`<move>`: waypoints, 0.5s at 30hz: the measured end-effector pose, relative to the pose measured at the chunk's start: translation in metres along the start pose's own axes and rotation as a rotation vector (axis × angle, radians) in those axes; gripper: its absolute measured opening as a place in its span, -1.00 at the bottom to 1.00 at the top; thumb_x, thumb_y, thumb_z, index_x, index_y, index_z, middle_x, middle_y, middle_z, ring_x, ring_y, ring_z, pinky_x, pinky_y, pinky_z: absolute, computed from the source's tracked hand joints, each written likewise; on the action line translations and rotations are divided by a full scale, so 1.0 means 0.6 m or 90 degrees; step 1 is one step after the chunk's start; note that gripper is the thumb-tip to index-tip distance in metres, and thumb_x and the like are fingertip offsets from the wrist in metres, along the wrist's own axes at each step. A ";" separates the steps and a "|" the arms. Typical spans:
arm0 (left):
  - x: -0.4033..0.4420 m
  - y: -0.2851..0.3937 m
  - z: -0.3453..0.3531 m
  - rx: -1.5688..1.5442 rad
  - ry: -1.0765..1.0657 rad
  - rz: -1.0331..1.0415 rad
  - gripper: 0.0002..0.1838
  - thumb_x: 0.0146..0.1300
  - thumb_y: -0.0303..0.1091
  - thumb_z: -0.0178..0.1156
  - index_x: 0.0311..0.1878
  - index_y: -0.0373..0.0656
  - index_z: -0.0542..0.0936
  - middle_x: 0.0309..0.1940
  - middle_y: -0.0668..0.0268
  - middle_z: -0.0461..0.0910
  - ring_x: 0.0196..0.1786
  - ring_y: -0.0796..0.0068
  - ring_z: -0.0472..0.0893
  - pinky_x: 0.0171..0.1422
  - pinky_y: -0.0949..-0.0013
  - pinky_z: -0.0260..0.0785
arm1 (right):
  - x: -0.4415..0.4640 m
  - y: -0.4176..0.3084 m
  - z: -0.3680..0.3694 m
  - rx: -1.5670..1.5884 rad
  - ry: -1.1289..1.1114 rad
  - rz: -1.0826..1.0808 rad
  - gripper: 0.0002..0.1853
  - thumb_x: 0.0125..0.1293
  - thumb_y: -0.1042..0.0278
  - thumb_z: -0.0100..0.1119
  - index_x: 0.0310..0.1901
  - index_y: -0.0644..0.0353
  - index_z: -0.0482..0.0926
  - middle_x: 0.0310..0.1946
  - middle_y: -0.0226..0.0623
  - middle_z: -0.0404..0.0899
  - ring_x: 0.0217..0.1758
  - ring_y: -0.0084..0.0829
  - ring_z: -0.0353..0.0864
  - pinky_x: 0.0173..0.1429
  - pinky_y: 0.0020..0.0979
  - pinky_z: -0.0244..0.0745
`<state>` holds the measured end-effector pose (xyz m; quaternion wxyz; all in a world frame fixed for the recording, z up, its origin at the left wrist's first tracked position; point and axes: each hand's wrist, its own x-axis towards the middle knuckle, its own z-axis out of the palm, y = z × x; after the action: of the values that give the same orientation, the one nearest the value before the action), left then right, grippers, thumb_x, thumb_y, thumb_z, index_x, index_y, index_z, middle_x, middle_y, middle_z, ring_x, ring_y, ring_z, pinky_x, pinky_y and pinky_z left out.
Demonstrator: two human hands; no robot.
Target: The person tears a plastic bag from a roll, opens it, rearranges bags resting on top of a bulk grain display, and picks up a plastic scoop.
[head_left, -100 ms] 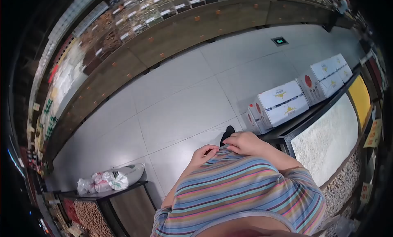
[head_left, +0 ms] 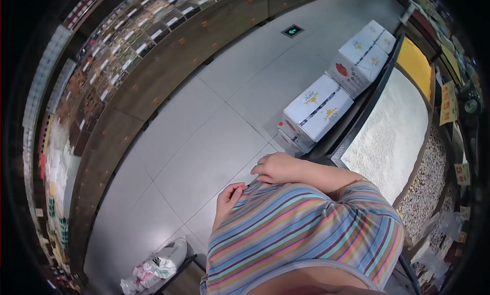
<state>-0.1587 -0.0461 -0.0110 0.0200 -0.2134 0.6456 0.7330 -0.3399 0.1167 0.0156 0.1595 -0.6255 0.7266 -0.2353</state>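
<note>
My left hand [head_left: 229,199] is closed at the front hem of the striped shirt [head_left: 301,223] I am wearing, with thumb and fingers pinched at the fabric. Beside it, a little higher and to the right, my right hand [head_left: 275,168] is curled over the same hem, its fingers bent onto the cloth. A small gap separates the two hands. Part of the fingertips is hidden by the shirt and by the fingers themselves.
White cartons [head_left: 319,106] stand on the floor along a bin of white grain [head_left: 388,137], with yellow grain [head_left: 413,65] beyond. Low left, plastic bags [head_left: 158,264] rest on a stand. A long wooden counter [head_left: 148,91] with goods crosses the tiled aisle [head_left: 204,132].
My view has turned right, so the cartons and counter shift left and the bags sit lower. My hands stay at the shirt hem, slightly farther apart. My shoe is out of sight.
</note>
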 end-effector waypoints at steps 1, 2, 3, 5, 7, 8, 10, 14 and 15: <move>0.014 0.012 0.021 -0.020 0.001 -0.017 -0.72 0.36 -0.30 0.05 -0.01 -0.30 0.52 -0.17 0.20 0.60 -0.10 0.47 0.56 0.05 0.43 0.36 | -0.015 0.016 -0.016 0.004 -0.005 0.035 -0.71 0.17 0.17 0.14 -0.09 0.05 0.56 -0.32 -0.24 0.59 -0.21 -0.17 0.60 -0.20 -0.18 0.50; 0.023 0.026 0.033 -0.036 0.012 -0.036 -0.71 0.36 -0.28 0.05 -0.02 -0.31 0.52 -0.16 0.18 0.61 -0.11 0.47 0.57 0.04 0.41 0.36 | -0.028 0.025 -0.024 0.013 -0.011 0.060 -0.71 0.17 0.16 0.14 -0.10 0.04 0.56 -0.30 -0.22 0.59 -0.21 -0.16 0.60 -0.20 -0.16 0.50; 0.037 0.041 0.047 -0.007 -0.006 -0.058 -0.72 0.35 -0.30 0.05 -0.03 -0.33 0.52 -0.17 0.18 0.60 -0.10 0.46 0.56 0.06 0.41 0.36 | -0.044 0.037 -0.029 0.033 0.006 0.088 -0.72 0.17 0.16 0.14 -0.10 0.04 0.56 -0.31 -0.23 0.59 -0.21 -0.15 0.60 -0.19 -0.16 0.50; 0.099 0.085 0.049 0.069 -0.017 -0.052 -0.74 0.35 -0.35 0.06 -0.04 -0.36 0.52 -0.17 0.18 0.60 -0.09 0.46 0.56 0.09 0.42 0.37 | -0.034 0.086 -0.045 0.045 0.063 0.100 -0.73 0.18 0.15 0.13 -0.12 0.05 0.55 -0.32 -0.23 0.58 -0.21 -0.15 0.59 -0.19 -0.14 0.49; 0.167 0.112 0.045 0.098 -0.023 -0.031 -0.74 0.35 -0.34 0.05 -0.04 -0.35 0.52 -0.17 0.17 0.60 -0.09 0.44 0.56 0.11 0.40 0.36 | -0.020 0.126 -0.081 0.002 0.030 0.150 -0.72 0.19 0.16 0.12 -0.09 0.05 0.54 -0.32 -0.23 0.57 -0.19 -0.17 0.59 -0.20 -0.17 0.50; 0.197 0.123 0.043 0.110 -0.022 -0.024 -0.73 0.35 -0.34 0.05 -0.04 -0.35 0.52 -0.17 0.17 0.60 -0.09 0.44 0.56 0.12 0.39 0.36 | -0.012 0.142 -0.095 -0.012 0.009 0.173 -0.71 0.20 0.16 0.11 -0.07 0.05 0.53 -0.32 -0.23 0.57 -0.18 -0.18 0.58 -0.20 -0.18 0.50; 0.252 0.140 0.040 0.121 -0.055 -0.034 -0.73 0.36 -0.33 0.03 -0.03 -0.35 0.51 -0.17 0.16 0.60 -0.09 0.43 0.56 0.11 0.38 0.37 | 0.003 0.168 -0.116 -0.025 0.027 0.215 -0.70 0.20 0.15 0.11 -0.07 0.04 0.53 -0.31 -0.23 0.57 -0.19 -0.17 0.59 -0.19 -0.18 0.50; 0.364 0.146 0.016 0.122 -0.169 -0.049 -0.70 0.37 -0.27 0.02 0.00 -0.31 0.51 -0.17 0.19 0.61 -0.12 0.49 0.58 0.00 0.47 0.38 | 0.038 0.210 -0.135 0.042 0.096 0.251 -0.70 0.19 0.16 0.11 -0.06 0.05 0.53 -0.32 -0.22 0.59 -0.20 -0.15 0.59 -0.18 -0.18 0.50; 0.395 0.144 0.005 0.126 -0.207 -0.050 -0.69 0.38 -0.24 0.02 0.00 -0.29 0.51 -0.16 0.20 0.61 -0.13 0.51 0.58 -0.04 0.51 0.38 | 0.047 0.224 -0.130 0.033 0.106 0.261 -0.69 0.17 0.16 0.13 -0.06 0.05 0.55 -0.33 -0.21 0.59 -0.21 -0.14 0.60 -0.19 -0.17 0.50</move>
<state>-0.4012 -0.1160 -0.0101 0.1735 -0.1139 0.6941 0.6893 -0.4979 0.1144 0.0100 0.1595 -0.4391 0.8429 -0.2670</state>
